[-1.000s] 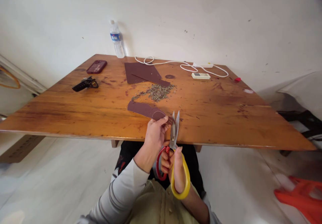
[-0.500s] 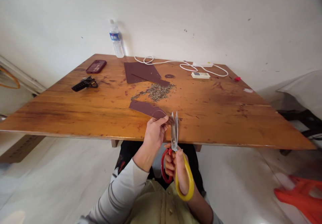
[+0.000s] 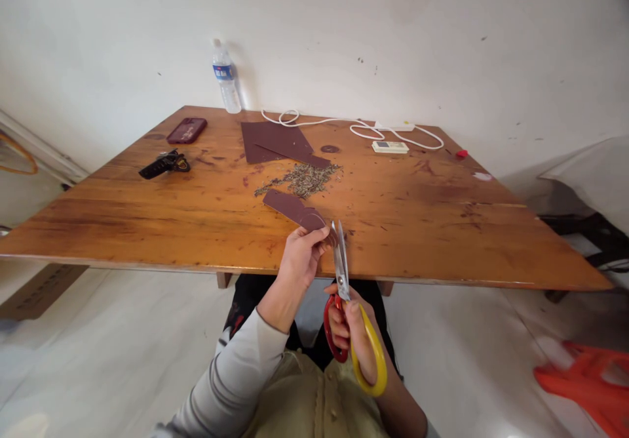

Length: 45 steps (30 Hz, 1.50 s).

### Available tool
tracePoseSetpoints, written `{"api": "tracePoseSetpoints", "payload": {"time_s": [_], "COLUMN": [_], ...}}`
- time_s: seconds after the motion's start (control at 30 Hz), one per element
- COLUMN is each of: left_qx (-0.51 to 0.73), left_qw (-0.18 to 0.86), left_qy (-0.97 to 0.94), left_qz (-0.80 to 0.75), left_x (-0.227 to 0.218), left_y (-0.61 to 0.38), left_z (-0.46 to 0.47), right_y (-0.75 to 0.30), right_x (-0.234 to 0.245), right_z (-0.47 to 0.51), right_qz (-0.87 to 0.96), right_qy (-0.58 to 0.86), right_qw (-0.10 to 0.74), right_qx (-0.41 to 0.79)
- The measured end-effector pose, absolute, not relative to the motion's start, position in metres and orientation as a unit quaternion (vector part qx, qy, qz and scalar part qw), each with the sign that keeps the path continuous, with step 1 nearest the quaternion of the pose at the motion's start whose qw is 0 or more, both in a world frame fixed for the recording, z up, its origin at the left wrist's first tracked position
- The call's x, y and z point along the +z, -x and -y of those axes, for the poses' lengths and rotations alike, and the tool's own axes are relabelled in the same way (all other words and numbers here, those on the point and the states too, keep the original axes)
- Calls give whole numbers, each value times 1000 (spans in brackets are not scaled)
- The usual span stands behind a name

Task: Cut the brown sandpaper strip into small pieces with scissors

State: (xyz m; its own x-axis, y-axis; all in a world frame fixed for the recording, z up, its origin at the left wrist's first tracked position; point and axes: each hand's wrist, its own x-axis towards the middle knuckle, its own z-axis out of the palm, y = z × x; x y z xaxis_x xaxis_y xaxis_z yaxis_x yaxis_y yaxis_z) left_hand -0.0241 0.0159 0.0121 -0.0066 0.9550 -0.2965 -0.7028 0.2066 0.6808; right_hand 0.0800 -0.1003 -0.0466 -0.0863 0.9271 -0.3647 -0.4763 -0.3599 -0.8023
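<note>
My left hand [image 3: 303, 252] pinches a strip of dark reddish-brown sheet [image 3: 289, 206], which looks like sandpaper or card, with a round outline on it near my fingers. The strip points up and left over the table. My right hand [image 3: 361, 326] is wrapped round the handles of scissors [image 3: 341, 271], one loop red and the other yellow. The blades point away from me, slightly apart, with the held piece's right edge at them. Just beyond the strip lies a heap of small grey-brown shreds [image 3: 307, 180].
Brown sheets [image 3: 255, 141] and a brown disc [image 3: 329, 149] lie behind the heap. A phone [image 3: 187, 130], a black clip-like object [image 3: 164, 164] and a water bottle [image 3: 226, 80] are at the left. A white cable [image 3: 324, 122] and a small white box [image 3: 390, 147] lie along the back of the wooden table [image 3: 442, 241].
The blades have come closer together, and the scissors have tilted with their handles shifting right. The strip has turned a little, its far end moving right and up.
</note>
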Motion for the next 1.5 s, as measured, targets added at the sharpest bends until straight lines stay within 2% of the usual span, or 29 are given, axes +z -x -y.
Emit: {"api": "tracePoseSetpoints", "payload": {"time_s": [0.93, 1.27, 1.5], "left_qx": [592, 603, 619], "left_qw": [692, 693, 690], "left_qy": [-196, -166, -153], "left_qz": [-363, -359, -343], "left_x": [7, 11, 5], "left_y": [26, 25, 26], "left_z": [-18, -18, -19], "right_y": [-102, -109, -116], "right_x": [-26, -56, -60], "right_z": [101, 104, 116], "right_qz": [310, 409, 451], "right_qy": [512, 444, 447], "right_qw": [441, 480, 466], "right_qx": [669, 637, 616]}}
